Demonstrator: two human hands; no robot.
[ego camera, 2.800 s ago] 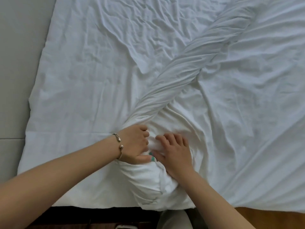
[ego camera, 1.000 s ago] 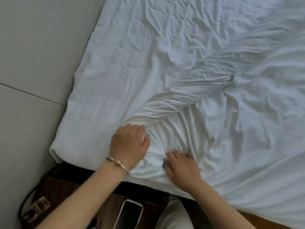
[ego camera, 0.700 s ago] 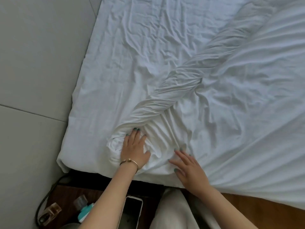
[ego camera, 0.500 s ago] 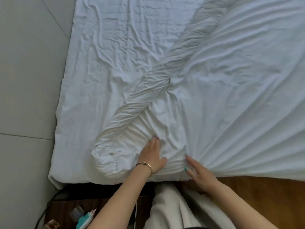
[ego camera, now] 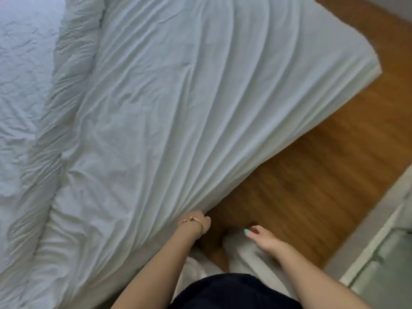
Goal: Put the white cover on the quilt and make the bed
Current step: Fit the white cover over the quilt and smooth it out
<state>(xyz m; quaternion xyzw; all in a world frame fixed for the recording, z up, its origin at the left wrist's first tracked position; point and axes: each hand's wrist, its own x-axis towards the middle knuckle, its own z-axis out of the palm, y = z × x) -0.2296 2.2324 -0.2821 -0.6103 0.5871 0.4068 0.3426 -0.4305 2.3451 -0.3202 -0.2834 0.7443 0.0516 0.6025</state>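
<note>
The white cover (ego camera: 178, 112) lay spread over the bed (ego camera: 354, 70), w/ long creases fanning away from its near edge toward the far corner. Left hand (ego camera: 199, 221) was at that near edge, fingers apparently curled into the cloth, prob. to drag the edge along and flatten it; the grip itself was blurred. Right hand (ego camera: 260, 238) hung loose beside the bed edge, over the wood floor (ego camera: 312, 192), gripping nothing, likely free for the next grab. A bunched ridge (ego camera: 66, 97), maybe quilt inside the cover, ran up the bed's left part. Beyond it, wrinkled sheet (ego camera: 20, 63). Spreading looked unfinished.
</note>
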